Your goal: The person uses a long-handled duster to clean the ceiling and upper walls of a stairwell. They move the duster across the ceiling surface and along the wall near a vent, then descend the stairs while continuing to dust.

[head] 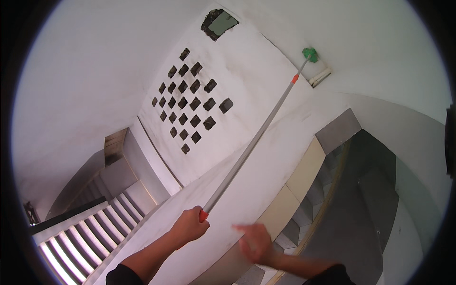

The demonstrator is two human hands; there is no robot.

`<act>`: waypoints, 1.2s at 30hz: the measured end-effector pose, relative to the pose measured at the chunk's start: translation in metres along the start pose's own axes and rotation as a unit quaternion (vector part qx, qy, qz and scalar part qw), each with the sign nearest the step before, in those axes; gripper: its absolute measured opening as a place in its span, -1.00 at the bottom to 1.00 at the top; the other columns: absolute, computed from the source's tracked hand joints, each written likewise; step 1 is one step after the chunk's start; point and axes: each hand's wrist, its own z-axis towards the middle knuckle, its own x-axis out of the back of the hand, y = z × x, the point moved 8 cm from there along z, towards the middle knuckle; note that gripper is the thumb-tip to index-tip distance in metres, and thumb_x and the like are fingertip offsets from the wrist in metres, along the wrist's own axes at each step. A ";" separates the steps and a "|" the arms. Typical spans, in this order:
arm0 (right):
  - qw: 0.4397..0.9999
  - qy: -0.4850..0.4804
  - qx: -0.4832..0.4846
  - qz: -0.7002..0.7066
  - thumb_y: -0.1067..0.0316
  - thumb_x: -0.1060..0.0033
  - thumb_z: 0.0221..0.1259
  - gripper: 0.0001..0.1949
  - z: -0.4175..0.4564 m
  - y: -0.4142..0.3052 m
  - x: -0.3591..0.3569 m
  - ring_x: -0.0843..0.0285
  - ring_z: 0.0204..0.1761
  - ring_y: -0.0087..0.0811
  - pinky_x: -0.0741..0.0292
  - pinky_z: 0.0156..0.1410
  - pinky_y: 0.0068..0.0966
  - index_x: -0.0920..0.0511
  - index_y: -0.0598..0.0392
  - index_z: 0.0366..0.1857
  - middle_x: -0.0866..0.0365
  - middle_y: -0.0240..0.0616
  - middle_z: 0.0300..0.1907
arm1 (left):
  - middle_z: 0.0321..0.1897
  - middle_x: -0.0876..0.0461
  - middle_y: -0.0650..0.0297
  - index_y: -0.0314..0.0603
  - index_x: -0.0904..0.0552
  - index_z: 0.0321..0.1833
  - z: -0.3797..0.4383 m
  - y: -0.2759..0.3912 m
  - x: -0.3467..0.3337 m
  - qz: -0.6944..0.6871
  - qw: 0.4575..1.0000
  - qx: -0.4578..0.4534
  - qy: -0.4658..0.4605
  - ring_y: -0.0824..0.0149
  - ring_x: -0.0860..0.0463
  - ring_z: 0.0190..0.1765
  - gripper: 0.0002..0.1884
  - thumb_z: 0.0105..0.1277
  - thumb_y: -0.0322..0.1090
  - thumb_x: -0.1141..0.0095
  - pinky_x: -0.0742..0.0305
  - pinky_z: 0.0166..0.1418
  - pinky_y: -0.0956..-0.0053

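Observation:
My left hand (189,225) is closed around the orange-and-grey lower part of a long telescopic pole (249,149). The pole slants up to the right, with an orange joint near its far end. On its tip a green duster head (310,55) is against or close to the white upper wall or ceiling, which I cannot tell apart. Beside it, pale pipes (320,77) show at a small opening. My right hand (257,242), slightly blurred, is off the pole to its lower right, fingers apart, holding nothing.
A white wall with diamond-shaped vent holes (182,103) and a larger ragged opening (222,24) rises ahead. Stairs (92,231) run at the lower left. More tiled steps (290,231) lie at the lower right, beside beige tiles (302,167) and a dark grey wall panel (356,213).

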 end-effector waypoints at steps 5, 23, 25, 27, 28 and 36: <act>0.864 0.059 -0.381 0.324 0.17 -0.02 0.34 -0.71 0.145 0.151 0.011 -0.58 -0.19 -0.26 -0.54 -0.12 -0.39 -0.31 0.21 -0.16 -0.53 -0.01 -0.07 | -0.49 -0.58 -0.03 -0.39 -0.52 -0.25 -0.015 0.020 0.004 0.003 1.000 0.012 -0.016 0.08 -0.59 -0.42 -0.74 0.09 -0.30 -0.09 -0.50 -0.28 0.30; 0.735 0.089 -0.235 0.630 0.38 0.05 0.29 -0.75 0.349 0.148 -0.016 -0.27 -0.69 -0.29 -0.41 -0.48 -0.27 -0.31 0.11 -0.60 -0.26 -0.27 -0.73 | -0.56 -0.57 -0.13 -0.42 -0.40 -0.20 -0.011 0.018 0.067 0.062 0.989 0.025 0.135 -0.13 -0.59 -0.45 -0.69 0.12 -0.30 -0.08 -0.52 -0.31 0.10; 0.728 0.092 -0.243 0.635 0.36 0.02 0.29 -0.74 0.309 0.138 -0.025 -0.26 -0.69 -0.33 -0.39 -0.52 -0.21 -0.29 0.08 -0.60 -0.25 -0.27 -0.74 | -0.58 -0.57 -0.09 -0.40 -0.41 -0.21 -0.029 -0.008 0.054 0.096 0.989 0.043 0.104 -0.14 -0.59 -0.46 -0.69 0.11 -0.28 -0.09 -0.52 -0.30 0.08; 0.682 0.085 -0.279 0.670 0.37 -0.01 0.27 -0.80 0.253 0.143 -0.035 -0.30 -0.62 -0.35 -0.42 -0.45 -0.21 -0.30 0.08 -0.52 -0.31 -0.29 -0.65 | -0.59 -0.58 -0.05 -0.35 -0.42 -0.20 -0.050 -0.031 0.028 0.114 0.991 0.025 0.068 -0.14 -0.59 -0.46 -0.68 0.10 -0.24 -0.11 -0.51 -0.31 0.05; 0.673 0.075 -0.305 0.669 0.39 0.02 0.30 -0.81 0.228 0.130 -0.037 -0.30 -0.57 -0.35 -0.42 -0.33 -0.24 -0.33 0.10 -0.51 -0.32 -0.30 -0.63 | -0.59 -0.59 -0.04 -0.33 -0.43 -0.21 -0.061 -0.046 0.018 0.110 0.992 0.027 0.054 -0.12 -0.60 -0.46 -0.68 0.10 -0.24 -0.11 -0.52 -0.32 0.07; 0.641 0.076 -0.361 0.673 0.41 0.06 0.30 -0.86 0.114 0.109 -0.051 -0.37 -0.41 -0.34 -0.49 -0.05 -0.11 -0.35 0.13 -0.46 -0.35 -0.30 -0.50 | -0.58 -0.59 0.10 -0.24 -0.51 -0.30 -0.121 -0.092 0.015 0.161 0.984 0.069 -0.024 -0.01 -0.60 -0.47 -0.77 0.06 -0.25 -0.10 -0.51 -0.34 0.18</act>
